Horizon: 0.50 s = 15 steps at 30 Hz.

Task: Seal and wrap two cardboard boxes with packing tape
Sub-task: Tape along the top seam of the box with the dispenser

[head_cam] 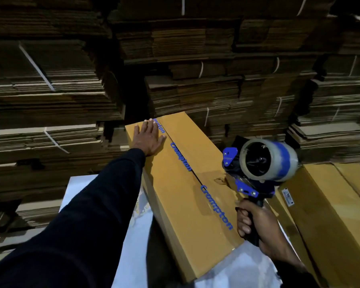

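Observation:
A long tan cardboard box [175, 196] with blue "Crompton" lettering along its centre seam lies in front of me, running away toward the far stacks. My left hand [149, 137] rests flat, fingers spread, on the box's far end, left of the seam. My right hand [250, 221] grips the handle of a blue tape dispenser [262, 163] carrying a roll of clear tape, held just above the right side of the box. A second tan box [328, 206] lies to the right.
A white sheet [131, 235] covers the surface under the boxes. Tall stacks of flattened cardboard [50, 90], bundled with white straps, wall in the left and far sides, with another low stack at the right.

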Available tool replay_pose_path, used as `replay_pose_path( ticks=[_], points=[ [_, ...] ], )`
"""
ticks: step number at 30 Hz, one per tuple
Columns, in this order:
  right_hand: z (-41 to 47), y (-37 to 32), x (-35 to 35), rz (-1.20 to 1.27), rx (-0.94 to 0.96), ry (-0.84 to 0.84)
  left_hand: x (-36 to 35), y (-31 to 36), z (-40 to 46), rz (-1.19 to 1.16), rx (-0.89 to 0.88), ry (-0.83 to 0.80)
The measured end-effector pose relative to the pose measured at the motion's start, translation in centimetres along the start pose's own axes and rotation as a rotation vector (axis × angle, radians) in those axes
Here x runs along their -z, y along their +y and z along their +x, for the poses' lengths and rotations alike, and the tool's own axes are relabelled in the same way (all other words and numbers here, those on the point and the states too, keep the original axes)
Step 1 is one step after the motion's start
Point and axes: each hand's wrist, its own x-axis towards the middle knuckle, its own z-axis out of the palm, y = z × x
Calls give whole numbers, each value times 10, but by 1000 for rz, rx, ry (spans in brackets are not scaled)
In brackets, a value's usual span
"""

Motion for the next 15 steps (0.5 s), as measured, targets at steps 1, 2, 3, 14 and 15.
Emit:
replay_pose_path(
  ticks=[1,2,3,14,15],
  points=[
    [0,0,-1,2,7,-1,1,-2,4,-3,6,-2],
    [0,0,-1,5,10,1,3,-3,8,-2,13,-6],
    [0,1,-1,9,12,4,3,-5,12,-2,24,-14],
    [-1,0,1,-61,30,39,3,-5,12,12,116,37],
    [-1,1,2,-61,33,35,3,-6,7,15,135,34]
  ],
)
